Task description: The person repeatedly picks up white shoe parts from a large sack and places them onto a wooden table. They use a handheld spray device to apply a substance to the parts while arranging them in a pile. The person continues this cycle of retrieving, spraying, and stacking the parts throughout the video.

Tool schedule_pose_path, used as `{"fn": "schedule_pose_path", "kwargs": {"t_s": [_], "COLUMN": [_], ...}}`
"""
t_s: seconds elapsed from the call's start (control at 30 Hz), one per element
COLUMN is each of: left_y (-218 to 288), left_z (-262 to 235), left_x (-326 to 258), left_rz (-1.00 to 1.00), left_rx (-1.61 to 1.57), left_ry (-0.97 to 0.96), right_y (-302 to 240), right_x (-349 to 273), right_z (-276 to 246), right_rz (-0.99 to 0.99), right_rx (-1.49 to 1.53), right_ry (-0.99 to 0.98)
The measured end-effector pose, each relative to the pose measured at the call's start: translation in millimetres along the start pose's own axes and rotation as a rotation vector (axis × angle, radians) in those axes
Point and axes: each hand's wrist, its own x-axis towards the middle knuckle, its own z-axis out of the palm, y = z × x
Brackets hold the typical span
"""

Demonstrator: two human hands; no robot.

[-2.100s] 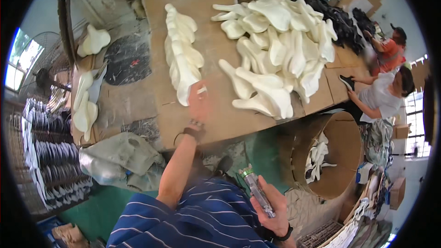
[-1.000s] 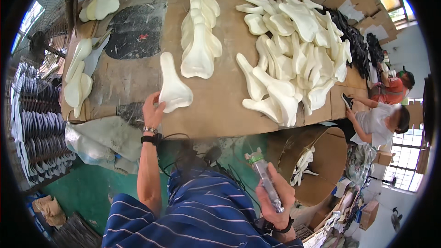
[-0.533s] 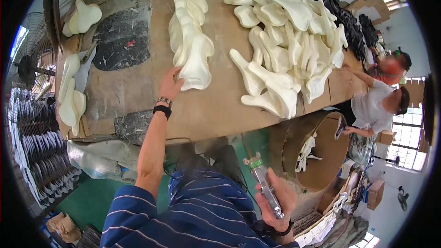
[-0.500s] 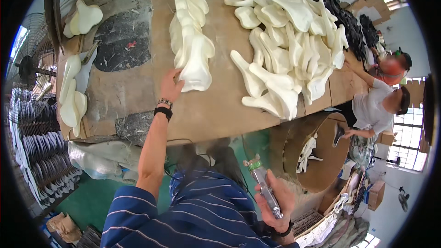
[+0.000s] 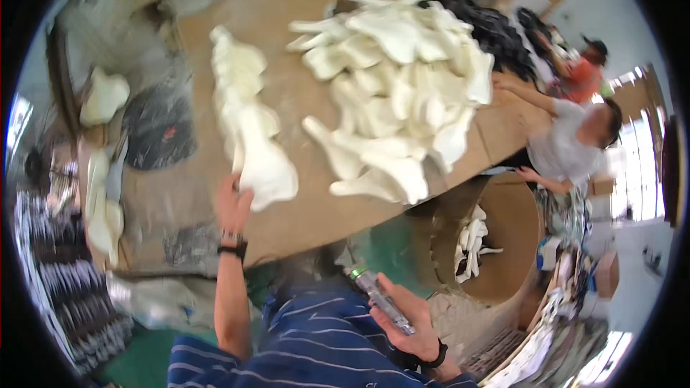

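Cream moulded piece (image 5: 269, 176): now overlapping the row (image 5: 237, 75) toward the table's (image 5: 298, 224) front edge, no longer lying apart as a second ago. Left hand (image 5: 233, 203): half-curling, touching its left edge, blur obscuring any grip. Right hand (image 5: 411, 310): wrapping firmly round a metallic tool (image 5: 383, 298), fingertips partly hiding.

Row of shaped pieces (image 5: 267, 172) reads plain cream-white; heap (image 5: 402, 100) matches. Tabletop (image 5: 309, 223) is cardboard brown, its patch (image 5: 159, 136) blackish with a red fleck (image 5: 169, 132). Handheld tool (image 5: 388, 307): silver-grey, green collar (image 5: 358, 271). Shirt (image 5: 316, 345): deep blue, thin whitish stripes. Floor (image 5: 147, 359) shows green.
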Motion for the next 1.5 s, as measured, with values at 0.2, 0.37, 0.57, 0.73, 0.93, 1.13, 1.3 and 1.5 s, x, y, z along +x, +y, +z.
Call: {"fn": "schedule_pose_path", "kwargs": {"t_s": [0.2, 0.37, 0.57, 0.73, 0.93, 1.13, 1.3, 1.5], "left_y": [118.8, 288.2, 337.3, 203.0, -7.5, -56.8, -94.6, -96.1], "left_z": [82.3, 186.3, 218.5, 158.1, 44.9, -1.7, 24.3, 22.4], "left_x": [16.8, 111.6, 118.9, 25.4, -47.1, -5.9, 80.6, 118.9], "left_rz": [-0.075, 0.16, 0.508, 0.133, -0.293, -0.34, -0.168, -0.277], "left_rx": [-0.559, -0.691, -0.113, -0.235, -0.048, 0.065, 0.141, 0.061], "left_ry": [-0.228, -0.538, -0.884, -0.703, -0.189, 0.185, 0.231, 0.02], "right_y": [21.3, 40.0, 43.1, 44.7, 12.9, 6.3, -16.6, -28.9], "right_x": [-5.2, -16.9, -9.6, 14.2, 37.6, 60.6, 77.2, 76.9], "right_z": [-39.1, -59.3, -75.9, -71.6, -57.7, -31.2, -11.1, 6.2], "right_rz": [-0.075, -0.046, -0.056, -0.119, -0.095, -0.085, -0.151, -0.171], "right_rx": [0.009, -0.038, 0.0, 0.046, -0.014, -0.093, -0.096, -0.17], "right_ry": [0.112, 0.164, 0.142, 0.023, -0.224, -0.302, -0.131, -0.012]}}
